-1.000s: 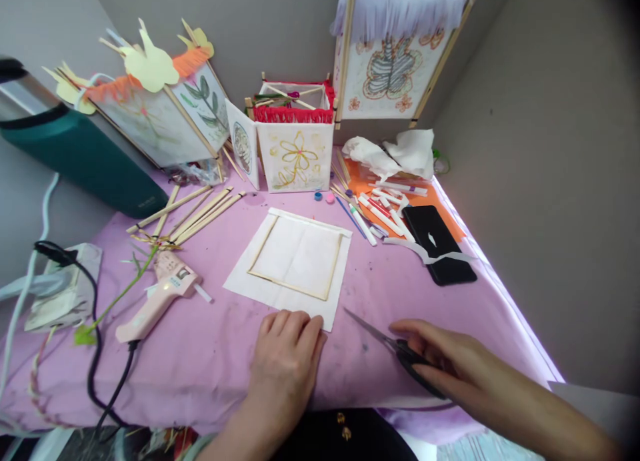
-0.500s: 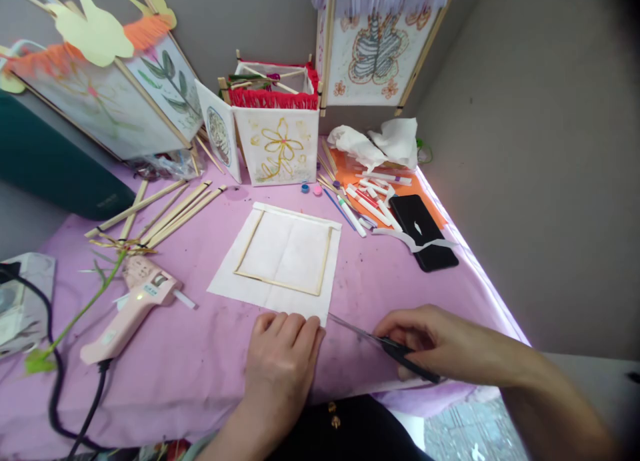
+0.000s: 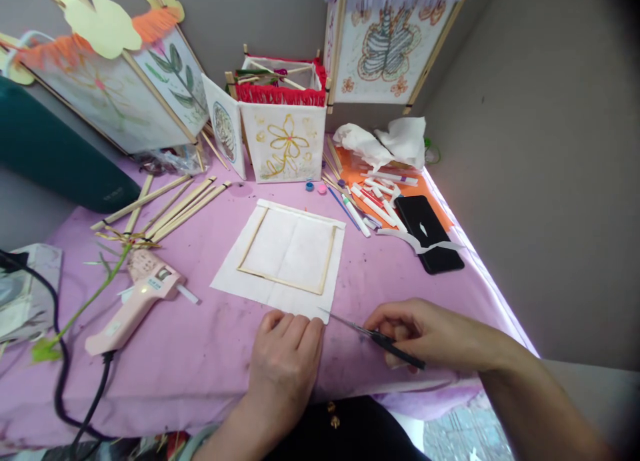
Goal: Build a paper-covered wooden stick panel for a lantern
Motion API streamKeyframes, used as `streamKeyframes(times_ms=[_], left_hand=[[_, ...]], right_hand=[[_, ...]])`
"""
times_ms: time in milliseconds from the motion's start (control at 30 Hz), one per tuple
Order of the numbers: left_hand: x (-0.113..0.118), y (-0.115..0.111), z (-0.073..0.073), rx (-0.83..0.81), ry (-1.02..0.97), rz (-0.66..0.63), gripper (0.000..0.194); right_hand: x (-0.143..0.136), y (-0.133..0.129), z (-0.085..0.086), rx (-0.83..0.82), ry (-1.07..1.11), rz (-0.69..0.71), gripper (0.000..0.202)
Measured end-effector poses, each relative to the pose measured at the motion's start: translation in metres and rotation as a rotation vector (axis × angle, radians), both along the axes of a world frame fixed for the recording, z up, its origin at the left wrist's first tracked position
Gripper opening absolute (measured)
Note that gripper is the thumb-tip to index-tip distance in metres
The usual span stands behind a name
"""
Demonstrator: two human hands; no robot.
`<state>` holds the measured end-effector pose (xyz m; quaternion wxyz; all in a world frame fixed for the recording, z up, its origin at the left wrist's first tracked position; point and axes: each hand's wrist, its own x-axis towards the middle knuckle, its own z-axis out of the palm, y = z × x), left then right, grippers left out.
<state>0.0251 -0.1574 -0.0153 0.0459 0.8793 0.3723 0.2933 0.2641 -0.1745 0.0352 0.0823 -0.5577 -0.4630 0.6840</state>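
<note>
Far to the left of the paper sheet [image 3: 273, 244] leans a smooth teal bottle [image 3: 60, 157], and nearer the sheet on that side lies a pale pink plastic glue gun [image 3: 131, 311] with a whitish glue stick poking from its nozzle. Behind the gun, left of the sheet, flat wooden sticks [image 3: 193, 211] spread in a loose fan, some with dark bands at their ends. Left of the sheet and farther back stands a drawn-on panel [image 3: 115, 107], edged with wooden rods and topped by frilly orange trim. The sheet itself rests on a creased, spotted lilac cloth [image 3: 220, 341]: thin, white and matt, marked by a fold line down its middle, its far edge turned over in a narrow band. Slim wooden strips on it form a four-sided frame [image 3: 280, 282], with a wide margin of bare paper on the near side. At the sheet's near edge the left hand [image 3: 287, 354] presses down, fingers curled under; whether they pinch the paper cannot be told. Straight behind the sheet is a box [image 3: 283, 141] with ruffled red trim. Right of the sheet's near corner, the right hand [image 3: 417, 331] grips black-handled scissors [image 3: 400, 353], the slender metal tip over that corner. Behind them, right of the sheet, sit white-barrelled markers [image 3: 374, 206] and a glossy black phone [image 3: 417, 217].
</note>
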Motion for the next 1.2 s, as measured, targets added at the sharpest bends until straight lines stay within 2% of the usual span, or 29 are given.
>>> streamKeyframes(times_ms=[767, 1200], left_hand=[[0.0, -0.001, -0.002, -0.009, -0.001, 0.0, 0.021], [-0.001, -0.001, -0.004, -0.013, 0.005, -0.004, 0.02]], right_hand=[[-0.005, 0.011, -0.006, -0.019, 0.044, 0.019, 0.029], [-0.001, 0.01, -0.008, 0.075, -0.01, 0.073, 0.023]])
